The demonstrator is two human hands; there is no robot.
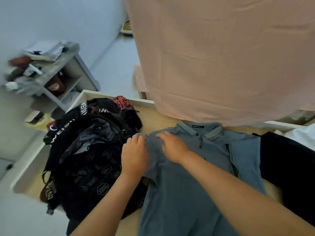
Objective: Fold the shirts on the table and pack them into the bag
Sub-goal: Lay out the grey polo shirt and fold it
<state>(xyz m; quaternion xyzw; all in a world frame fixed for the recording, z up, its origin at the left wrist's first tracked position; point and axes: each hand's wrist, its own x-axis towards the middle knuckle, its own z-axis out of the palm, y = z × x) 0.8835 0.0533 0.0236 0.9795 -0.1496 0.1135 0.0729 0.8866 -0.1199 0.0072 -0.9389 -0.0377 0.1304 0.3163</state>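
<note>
A blue-grey polo shirt (196,176) lies face up on the wooden table (158,120), collar at the far side. My left hand (134,155) pinches the shirt's left sleeve edge near the shoulder. My right hand (172,147) rests flat on the shirt's left shoulder, fingers spread, just right of the left hand. A black patterned backpack (88,155) with lettered straps sits on the table to the left, touching the shirt's side.
A pink cloth (221,57) hangs over the far side of the table. A dark garment (289,167) lies at the right, with white fabric (301,135) behind it. A cluttered white shelf unit (56,72) stands on the floor at the left.
</note>
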